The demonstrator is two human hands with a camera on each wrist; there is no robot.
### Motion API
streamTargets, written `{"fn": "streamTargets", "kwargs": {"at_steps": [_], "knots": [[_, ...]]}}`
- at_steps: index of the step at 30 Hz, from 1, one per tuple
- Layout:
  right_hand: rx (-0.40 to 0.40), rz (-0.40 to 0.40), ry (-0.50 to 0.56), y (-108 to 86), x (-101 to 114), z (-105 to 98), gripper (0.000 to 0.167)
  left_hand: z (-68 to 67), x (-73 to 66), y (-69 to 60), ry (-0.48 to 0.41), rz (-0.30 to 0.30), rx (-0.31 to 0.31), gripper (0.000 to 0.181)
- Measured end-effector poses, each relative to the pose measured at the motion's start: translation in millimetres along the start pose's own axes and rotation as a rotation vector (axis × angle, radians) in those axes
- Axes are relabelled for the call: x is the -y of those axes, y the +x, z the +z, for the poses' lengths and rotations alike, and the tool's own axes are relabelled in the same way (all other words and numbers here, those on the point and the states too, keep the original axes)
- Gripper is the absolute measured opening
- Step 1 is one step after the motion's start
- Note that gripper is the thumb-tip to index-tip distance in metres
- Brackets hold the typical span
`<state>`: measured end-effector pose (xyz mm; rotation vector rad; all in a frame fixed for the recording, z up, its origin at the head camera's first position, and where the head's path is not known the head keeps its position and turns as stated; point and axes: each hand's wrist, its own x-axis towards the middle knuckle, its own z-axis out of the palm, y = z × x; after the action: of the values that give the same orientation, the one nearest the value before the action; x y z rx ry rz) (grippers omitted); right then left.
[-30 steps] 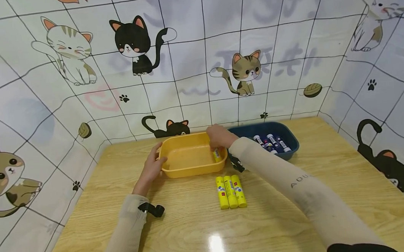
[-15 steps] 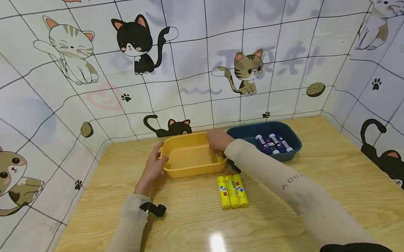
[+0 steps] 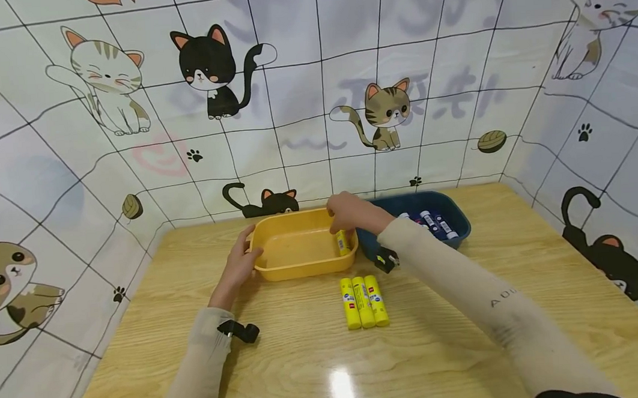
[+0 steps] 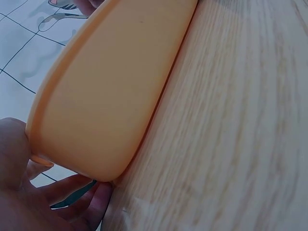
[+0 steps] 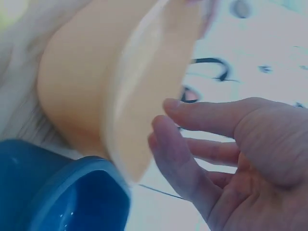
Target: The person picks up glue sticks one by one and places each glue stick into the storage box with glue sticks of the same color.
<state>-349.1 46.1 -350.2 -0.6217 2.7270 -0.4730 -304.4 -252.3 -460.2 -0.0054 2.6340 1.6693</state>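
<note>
A yellow plastic basin [image 3: 296,272] stands at the back of the table. Its left end is gripped by my left hand [image 3: 239,264], thumb over the rim and fingers along the outside, as the left wrist view [image 4: 72,197] also shows. One yellow glue stick [image 3: 343,243] lies inside by the right wall. My right hand [image 3: 356,212] hovers over that end; in the right wrist view its thumb and fingers are apart with nothing between them. Three yellow glue sticks [image 3: 364,302] lie side by side on the table in front.
A dark blue basin [image 3: 464,230], close against the yellow one's right side, holds several dark blue glue sticks [image 3: 438,224] with white caps. My right forearm partly covers it. A cat-print wall covering [image 3: 294,134] rises behind the wooden table [image 3: 284,357].
My right hand has lifted from the glue stick in the yellow basin and let it go, uncovering more of it. My left hand keeps its grip on the basin.
</note>
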Motion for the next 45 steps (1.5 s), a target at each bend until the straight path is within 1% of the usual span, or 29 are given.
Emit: {"fn": "streamTargets", "kwargs": {"at_steps": [2,4,8,10,13,17,20,25,29,33,36,40,45], "knots": [[-0.013,-0.034,0.025,-16.3,-1.3,-3.6,0.045,-1.0,0.1,-1.0,0.001,-0.001,0.003,0.066],[-0.042,-0.066,0.081,-33.9,-4.3,-4.3,0.047,-2.2,0.0,-1.6,0.005,-0.003,0.003,0.066],[-0.128,-0.146,0.214,-68.4,-17.5,3.0,0.036,-3.4,-0.5,-2.4,0.009,-0.006,0.000,0.066],[-0.148,-0.174,0.266,-83.7,-26.2,9.6,0.031,-3.1,-0.2,-2.3,0.011,-0.003,0.000,0.066],[-0.124,-0.182,0.322,-103.1,-38.5,20.3,0.027,-1.9,1.0,-1.5,0.009,0.004,0.003,0.066],[-0.064,-0.177,0.364,-118.7,-54.4,36.3,0.025,-0.6,2.6,-1.1,0.002,0.006,0.007,0.066],[-0.022,-0.159,0.387,-123.4,-64.0,48.4,0.030,-0.3,3.6,-0.5,0.000,0.007,0.005,0.066],[0.055,-0.128,0.409,-124.8,-74.9,64.3,0.050,-0.1,4.1,0.0,-0.005,0.013,0.003,0.066],[0.113,-0.116,0.418,-123.7,-80.2,73.0,0.062,-0.3,5.3,0.1,-0.010,0.009,0.000,0.065],[0.154,-0.088,0.422,-122.4,-82.5,78.8,0.071,0.2,5.9,1.1,-0.016,0.011,0.002,0.066],[0.191,-0.072,0.444,-122.3,-84.3,82.4,0.078,0.5,4.6,1.4,-0.016,0.012,0.004,0.066],[0.230,-0.099,0.473,-121.6,-86.5,85.5,0.083,-0.3,0.7,0.5,-0.006,0.003,0.003,0.066],[0.238,-0.145,0.468,-119.8,-88.2,88.3,0.085,-0.7,-0.5,0.7,0.011,-0.008,-0.002,0.066]]}}
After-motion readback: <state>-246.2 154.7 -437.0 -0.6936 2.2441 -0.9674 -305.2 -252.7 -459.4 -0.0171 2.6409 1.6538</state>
